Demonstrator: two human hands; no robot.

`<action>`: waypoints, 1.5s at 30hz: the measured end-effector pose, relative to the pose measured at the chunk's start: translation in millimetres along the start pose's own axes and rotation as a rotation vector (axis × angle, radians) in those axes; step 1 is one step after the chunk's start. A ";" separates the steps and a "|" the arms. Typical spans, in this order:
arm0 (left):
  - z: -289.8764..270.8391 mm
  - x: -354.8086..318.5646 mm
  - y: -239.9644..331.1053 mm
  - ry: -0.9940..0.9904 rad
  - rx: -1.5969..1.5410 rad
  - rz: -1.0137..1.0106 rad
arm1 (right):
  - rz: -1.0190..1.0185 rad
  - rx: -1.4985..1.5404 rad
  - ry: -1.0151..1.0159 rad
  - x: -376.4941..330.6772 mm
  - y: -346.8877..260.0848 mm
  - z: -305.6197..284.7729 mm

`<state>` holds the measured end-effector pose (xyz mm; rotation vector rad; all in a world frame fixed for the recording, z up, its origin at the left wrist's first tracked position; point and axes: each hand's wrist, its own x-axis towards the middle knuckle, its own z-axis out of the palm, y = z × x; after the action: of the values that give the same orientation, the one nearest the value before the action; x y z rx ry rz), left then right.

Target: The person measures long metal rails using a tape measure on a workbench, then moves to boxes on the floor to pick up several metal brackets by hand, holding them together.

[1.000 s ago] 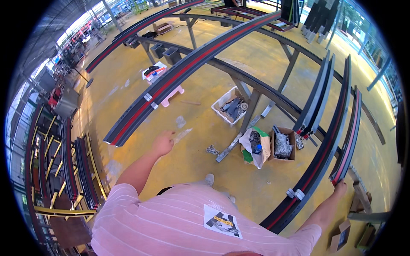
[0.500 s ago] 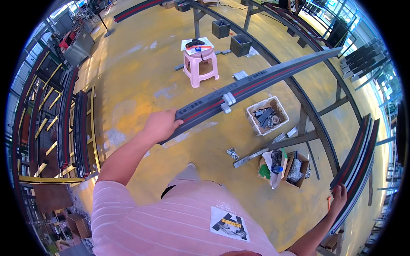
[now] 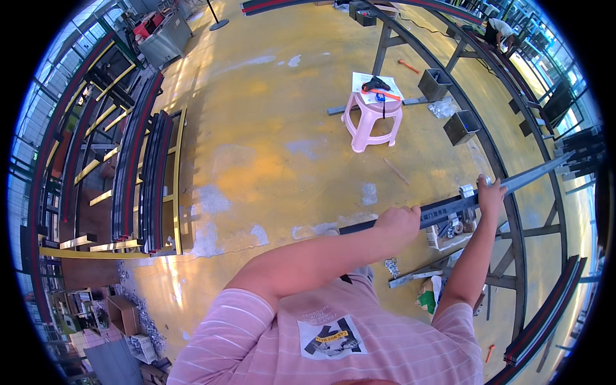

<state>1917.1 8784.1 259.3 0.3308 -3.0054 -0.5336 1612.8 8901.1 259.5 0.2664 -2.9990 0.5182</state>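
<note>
A long dark metal profile (image 3: 449,206) runs from the centre out to the right, held off the floor in front of me. My left hand (image 3: 399,224) grips it near its near end. My right hand (image 3: 491,191) is closed around it farther along, next to a white clip on the bar. The far part of the profile stretches right above a grey steel trestle frame (image 3: 513,218). My pink striped shirt fills the lower edge.
A pink plastic stool (image 3: 371,119) with a tool and paper on top stands on the yellow floor ahead. Racks of dark profiles (image 3: 138,173) line the left. Boxes and bags of parts (image 3: 443,237) lie by the trestle; another profile (image 3: 545,321) lies at lower right.
I have turned left. My right hand left the profile at lower right and now grips the same bar as my left hand, which has swung across in front of me.
</note>
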 end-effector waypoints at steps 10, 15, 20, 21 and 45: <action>-77.5 16.1 -147.5 -0.824 -0.659 0.360 | -0.085 0.216 -0.018 19.9 -1.0 18.2; -42.1 23.9 -334.4 -0.977 -0.935 -0.025 | -0.005 0.045 -0.110 8.7 1.2 0.6; 72.6 -148.0 -696.4 -0.184 -0.225 -0.830 | 0.098 0.102 -0.138 -9.4 -41.9 1.7; 65.2 -188.8 -756.2 -0.322 -0.396 -1.231 | 0.152 0.146 -0.157 -21.3 -46.4 3.4; -164.8 324.4 -859.5 -0.199 -0.646 -0.765 | 0.127 0.233 -0.585 297.3 -460.1 592.4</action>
<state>1789.1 7869.3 125.5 1.4182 -2.5518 -1.5948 1373.7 8226.6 -113.2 0.2863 -3.5328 0.9540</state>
